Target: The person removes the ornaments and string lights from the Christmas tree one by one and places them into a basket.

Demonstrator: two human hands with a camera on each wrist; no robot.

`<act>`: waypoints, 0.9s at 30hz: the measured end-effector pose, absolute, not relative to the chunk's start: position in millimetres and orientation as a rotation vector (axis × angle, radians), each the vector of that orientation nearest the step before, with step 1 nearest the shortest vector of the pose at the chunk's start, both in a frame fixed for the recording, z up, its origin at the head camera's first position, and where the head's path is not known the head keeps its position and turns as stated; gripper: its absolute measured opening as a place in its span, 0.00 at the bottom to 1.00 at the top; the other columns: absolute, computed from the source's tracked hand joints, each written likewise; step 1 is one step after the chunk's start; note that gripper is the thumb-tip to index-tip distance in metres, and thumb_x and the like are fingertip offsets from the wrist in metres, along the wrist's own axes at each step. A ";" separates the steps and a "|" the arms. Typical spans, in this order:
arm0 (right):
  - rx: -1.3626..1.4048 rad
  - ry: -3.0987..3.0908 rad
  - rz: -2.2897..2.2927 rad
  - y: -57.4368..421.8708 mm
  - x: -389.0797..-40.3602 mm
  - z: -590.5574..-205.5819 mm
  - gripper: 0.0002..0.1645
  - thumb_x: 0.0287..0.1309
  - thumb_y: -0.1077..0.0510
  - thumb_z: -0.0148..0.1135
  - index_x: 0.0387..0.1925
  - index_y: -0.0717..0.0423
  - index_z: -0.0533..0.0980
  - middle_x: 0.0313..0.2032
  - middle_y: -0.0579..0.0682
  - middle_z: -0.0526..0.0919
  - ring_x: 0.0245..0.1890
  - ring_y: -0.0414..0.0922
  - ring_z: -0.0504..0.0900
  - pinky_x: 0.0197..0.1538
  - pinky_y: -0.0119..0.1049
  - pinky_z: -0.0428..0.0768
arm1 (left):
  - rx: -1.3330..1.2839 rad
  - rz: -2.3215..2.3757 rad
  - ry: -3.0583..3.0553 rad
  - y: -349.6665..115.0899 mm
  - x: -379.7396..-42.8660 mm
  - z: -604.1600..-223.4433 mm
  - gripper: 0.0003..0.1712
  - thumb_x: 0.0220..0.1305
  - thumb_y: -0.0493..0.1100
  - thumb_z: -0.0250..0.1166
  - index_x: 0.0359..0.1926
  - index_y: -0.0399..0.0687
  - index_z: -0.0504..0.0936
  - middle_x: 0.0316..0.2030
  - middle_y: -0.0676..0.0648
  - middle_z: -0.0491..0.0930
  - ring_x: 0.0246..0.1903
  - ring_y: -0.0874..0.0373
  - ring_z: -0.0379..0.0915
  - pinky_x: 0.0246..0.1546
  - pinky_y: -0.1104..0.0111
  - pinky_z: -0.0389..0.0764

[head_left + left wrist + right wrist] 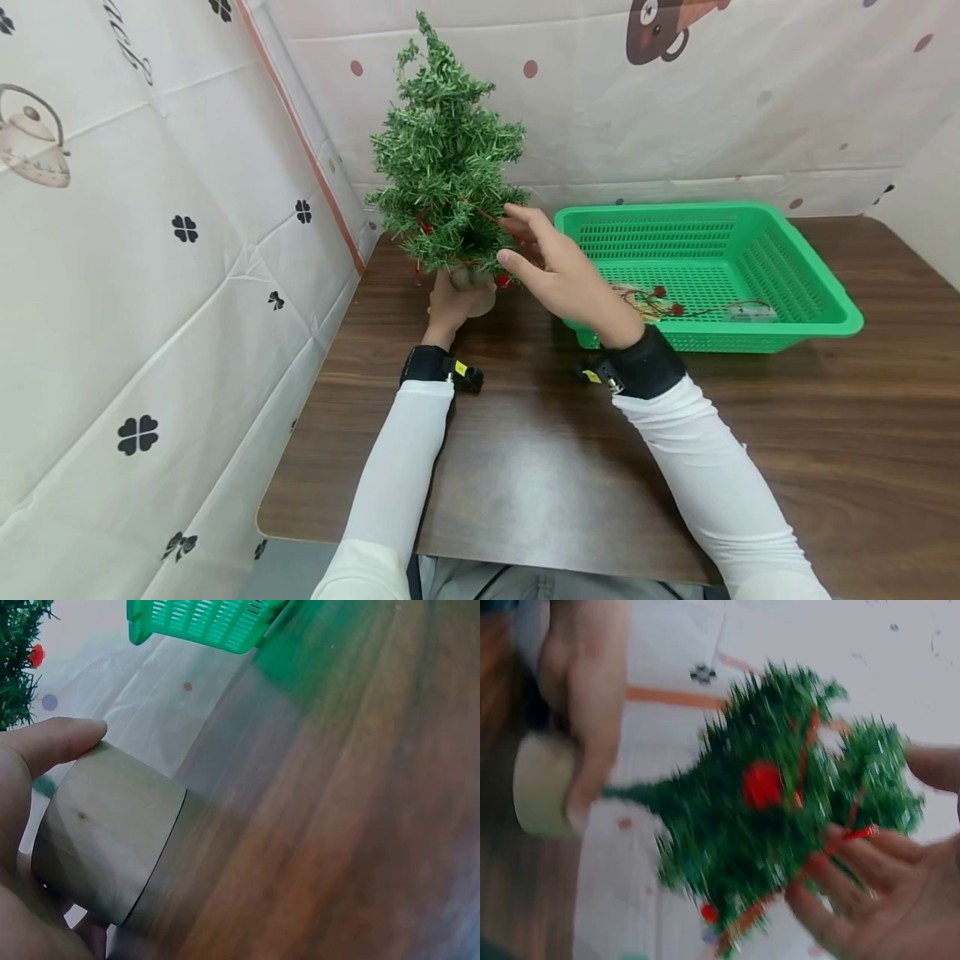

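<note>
A small artificial Christmas tree (450, 158) stands at the back left of the table. Its round wooden base (112, 832) is gripped by my left hand (448, 302), thumb over the top edge. At the tree's lower right side is my right hand (558, 271), its fingers loosely bent and the thumb apart. In the right wrist view, a red string (810, 742) runs through the branches and passes by my right fingers (855, 859). A red ball ornament (763, 784) hangs among the green needles. The right wrist view is blurred.
A green plastic basket (825, 312) stands right of the tree. Inside lie thin wires with red balls (660, 292) and a small clear box (752, 312). White patterned sheets (675, 125) cover the walls behind and to the left of the brown table (525, 467).
</note>
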State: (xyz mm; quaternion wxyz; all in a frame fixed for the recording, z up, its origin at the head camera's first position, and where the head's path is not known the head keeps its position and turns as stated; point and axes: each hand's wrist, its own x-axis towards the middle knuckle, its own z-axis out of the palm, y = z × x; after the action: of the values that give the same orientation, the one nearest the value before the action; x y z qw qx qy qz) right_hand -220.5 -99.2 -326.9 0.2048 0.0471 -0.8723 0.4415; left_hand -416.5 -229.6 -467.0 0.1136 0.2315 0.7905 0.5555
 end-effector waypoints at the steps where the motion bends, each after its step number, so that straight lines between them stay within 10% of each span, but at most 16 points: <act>1: 0.127 -2.399 1.253 -102.3 -222.2 -328.4 0.34 0.77 0.50 0.52 0.78 0.51 0.56 0.70 0.55 0.71 0.69 0.50 0.72 0.69 0.49 0.72 | 0.676 1.626 2.317 -229.2 -416.5 -467.1 0.47 0.56 0.57 0.77 0.73 0.60 0.63 0.73 0.49 0.65 0.79 0.40 0.41 0.74 0.33 0.27; 9: 0.005 -2.254 1.156 -109.9 -224.2 -331.2 0.15 0.75 0.58 0.56 0.57 0.57 0.79 0.39 0.55 0.83 0.28 0.48 0.74 0.32 0.39 0.68 | 0.693 1.638 2.336 -227.3 -417.4 -465.3 0.50 0.55 0.56 0.78 0.75 0.62 0.61 0.73 0.49 0.66 0.79 0.38 0.42 0.74 0.32 0.29; 27: 0.018 -2.178 1.185 -104.0 -194.9 -304.2 0.12 0.72 0.53 0.61 0.38 0.56 0.84 0.21 0.48 0.73 0.19 0.45 0.64 0.25 0.36 0.61 | 0.654 1.622 2.329 -228.3 -415.0 -466.3 0.55 0.54 0.60 0.78 0.77 0.65 0.56 0.74 0.47 0.64 0.79 0.39 0.45 0.76 0.34 0.33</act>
State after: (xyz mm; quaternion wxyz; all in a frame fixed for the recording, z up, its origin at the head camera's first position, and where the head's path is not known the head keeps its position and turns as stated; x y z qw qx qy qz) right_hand -194.9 -104.0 -304.2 0.3250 0.0069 -0.8308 0.4518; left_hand -415.0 -228.3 -466.3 0.1140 0.2232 0.7944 0.5533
